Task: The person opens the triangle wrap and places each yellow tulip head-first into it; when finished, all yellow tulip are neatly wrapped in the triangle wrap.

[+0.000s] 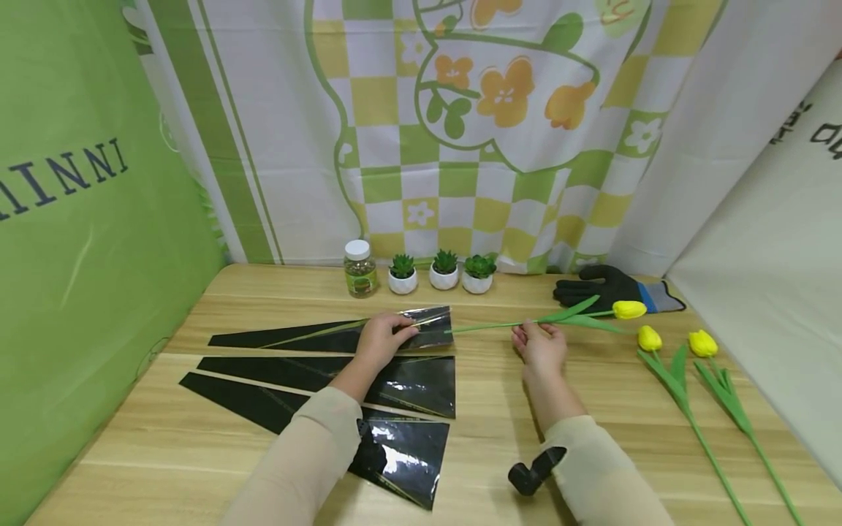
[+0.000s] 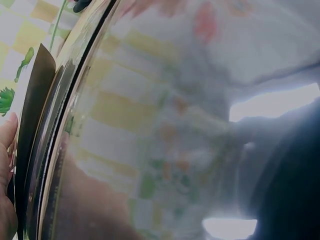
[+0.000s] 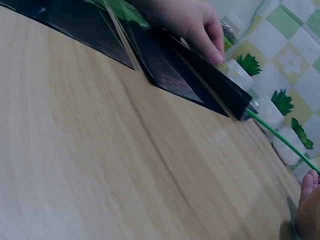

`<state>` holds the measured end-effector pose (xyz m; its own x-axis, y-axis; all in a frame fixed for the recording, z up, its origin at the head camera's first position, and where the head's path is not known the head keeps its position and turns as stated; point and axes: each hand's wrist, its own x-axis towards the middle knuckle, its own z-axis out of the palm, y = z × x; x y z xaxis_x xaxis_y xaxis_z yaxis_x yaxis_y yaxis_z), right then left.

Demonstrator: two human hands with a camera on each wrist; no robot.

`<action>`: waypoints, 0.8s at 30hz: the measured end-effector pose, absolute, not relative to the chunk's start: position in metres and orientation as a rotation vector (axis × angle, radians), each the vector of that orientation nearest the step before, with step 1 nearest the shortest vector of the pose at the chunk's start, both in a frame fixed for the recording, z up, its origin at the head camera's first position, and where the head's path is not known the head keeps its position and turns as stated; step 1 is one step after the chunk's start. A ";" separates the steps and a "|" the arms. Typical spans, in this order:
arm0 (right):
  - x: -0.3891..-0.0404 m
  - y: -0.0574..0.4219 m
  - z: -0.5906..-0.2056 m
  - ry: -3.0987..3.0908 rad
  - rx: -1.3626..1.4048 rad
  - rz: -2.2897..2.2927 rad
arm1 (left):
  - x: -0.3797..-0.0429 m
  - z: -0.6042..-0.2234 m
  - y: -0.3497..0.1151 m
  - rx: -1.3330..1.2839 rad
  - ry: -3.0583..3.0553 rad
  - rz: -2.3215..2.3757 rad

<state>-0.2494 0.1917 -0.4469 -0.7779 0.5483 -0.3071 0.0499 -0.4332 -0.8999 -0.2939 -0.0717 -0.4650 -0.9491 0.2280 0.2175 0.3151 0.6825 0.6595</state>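
Three long black tapered flower sleeves lie with their wide clear ends to the right. My left hand (image 1: 381, 340) pinches the edge of the farthest sleeve (image 1: 322, 337) near its wide mouth. In the right wrist view this sleeve (image 3: 175, 75) stands slightly raised at the mouth. My right hand (image 1: 542, 352) holds a yellow artificial tulip (image 1: 629, 310) by its green stem, just below the leaves. The bloom points right, and the stem's cut end reaches just inside the sleeve's mouth. Glossy film fills most of the left wrist view, with my left fingers (image 2: 7, 150) at its left edge.
The middle sleeve (image 1: 421, 380) and nearest sleeve (image 1: 414, 456) lie closer to me. Two more yellow tulips (image 1: 649, 338) rest at the right. Along the back stand a white-capped jar (image 1: 360, 270), three potted succulents (image 1: 444, 272) and a black-and-grey work glove (image 1: 612, 291).
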 end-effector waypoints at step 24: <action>-0.255 0.123 -0.449 -1.631 -0.738 2.427 | -0.293 -0.466 -0.074 -0.457 -2.774 -1.116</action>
